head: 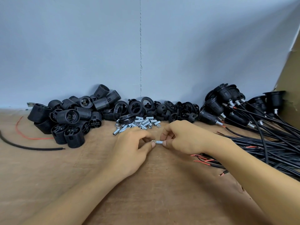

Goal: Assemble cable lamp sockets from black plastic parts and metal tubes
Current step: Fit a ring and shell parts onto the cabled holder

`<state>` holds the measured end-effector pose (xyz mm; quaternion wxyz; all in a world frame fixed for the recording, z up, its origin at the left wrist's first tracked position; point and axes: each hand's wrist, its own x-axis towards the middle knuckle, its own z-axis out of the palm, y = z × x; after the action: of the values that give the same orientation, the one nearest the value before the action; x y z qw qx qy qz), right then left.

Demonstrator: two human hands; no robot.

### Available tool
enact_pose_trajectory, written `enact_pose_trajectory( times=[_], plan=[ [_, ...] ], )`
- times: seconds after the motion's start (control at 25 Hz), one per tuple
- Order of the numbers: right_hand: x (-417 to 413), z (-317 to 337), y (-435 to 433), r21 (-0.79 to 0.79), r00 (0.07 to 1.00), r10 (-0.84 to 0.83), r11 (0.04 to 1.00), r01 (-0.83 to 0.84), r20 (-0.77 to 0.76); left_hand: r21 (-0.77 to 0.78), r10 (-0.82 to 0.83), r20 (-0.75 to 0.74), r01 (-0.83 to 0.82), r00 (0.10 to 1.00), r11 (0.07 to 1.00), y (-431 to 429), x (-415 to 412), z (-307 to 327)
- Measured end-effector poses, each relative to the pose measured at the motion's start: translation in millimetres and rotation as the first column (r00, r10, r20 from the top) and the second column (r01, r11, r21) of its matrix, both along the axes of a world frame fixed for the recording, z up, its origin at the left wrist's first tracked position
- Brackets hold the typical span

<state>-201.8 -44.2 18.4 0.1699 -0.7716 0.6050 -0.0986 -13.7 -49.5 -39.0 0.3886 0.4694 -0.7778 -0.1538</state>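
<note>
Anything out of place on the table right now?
A loose black cable and a red wire lie alone at far left, apart from the cable bundle at right. Nothing else stands out.

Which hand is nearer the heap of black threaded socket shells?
Left. The left hand is to the right of the heap of socket shells, pinching one end of a metal tube; the right hand pinches the other end, farther right.

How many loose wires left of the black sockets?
2: red wire beside the black sockets, black cable in front of it. Some may be hidden under piles.
</note>
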Motion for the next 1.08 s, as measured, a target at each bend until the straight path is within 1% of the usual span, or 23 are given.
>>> enact_pose_trajectory(
  times=[0.04, 0.08, 0.16, 0.2, 0.28, 0.4, 0.52, 0.72, 0.84, 0.96, 1.08],
  plan=[
    [-2, -1, -1, -0.008, 0.997, -0.004, 1.000, 0.005, 0.082, 0.012, 0.008, -0.086, -0.007, 0.996, 1.000, 1, 0, 1],
    [-4, -1, -1, 0.013, 0.979, -0.011, 1.000, 0.009, 0.203, 0.032, 0.020, -0.169, -0.014, 0.985, 0.999, 2, -1, 3],
    [-7, 0, -2, 0.080, 0.909, -0.018, 0.997, -0.017, 0.415, 0.092, 0.033, -0.311, -0.004, 0.950, 0.996, 4, -2, 5],
    [-7, -1, -3, 0.097, 0.875, -0.015, 0.995, -0.036, 0.483, 0.125, 0.033, -0.368, 0.014, 0.929, 0.992, 5, -2, 6],
    [-7, -3, -4, 0.099, 0.824, -0.007, 0.993, -0.060, 0.567, 0.191, 0.038, -0.458, 0.057, 0.888, 0.980, 6, -2, 8],
    [-7, -6, -5, 0.076, 0.774, -0.002, 0.995, -0.060, 0.633, 0.305, 0.078, -0.549, 0.112, 0.832, 0.946, 6, 0, 7],
    [-5, -7, -5, 0.055, 0.750, 0.009, 0.997, -0.060, 0.661, 0.370, 0.101, -0.576, 0.148, 0.811, 0.917, 5, 4, 6],
    [-4, -9, -5, 0.050, 0.723, 0.001, 0.997, -0.050, 0.690, 0.370, 0.074, -0.569, 0.175, 0.819, 0.913, 5, 7, 5],
    [-2, -12, -3, 0.063, 0.716, -0.010, 0.997, -0.048, 0.698, 0.366, 0.074, -0.599, 0.191, 0.797, 0.911, 4, 8, 4],
    [2, -12, -1, 0.004, 0.715, 0.024, 0.999, -0.037, 0.699, 0.376, 0.078, -0.629, 0.215, 0.774, 0.901, 3, 9, 6],
    [5, -10, 1, -0.059, 0.684, 0.049, 0.998, -0.010, 0.727, 0.399, 0.104, -0.661, 0.231, 0.743, 0.888, 1, 9, 7]
  ],
)
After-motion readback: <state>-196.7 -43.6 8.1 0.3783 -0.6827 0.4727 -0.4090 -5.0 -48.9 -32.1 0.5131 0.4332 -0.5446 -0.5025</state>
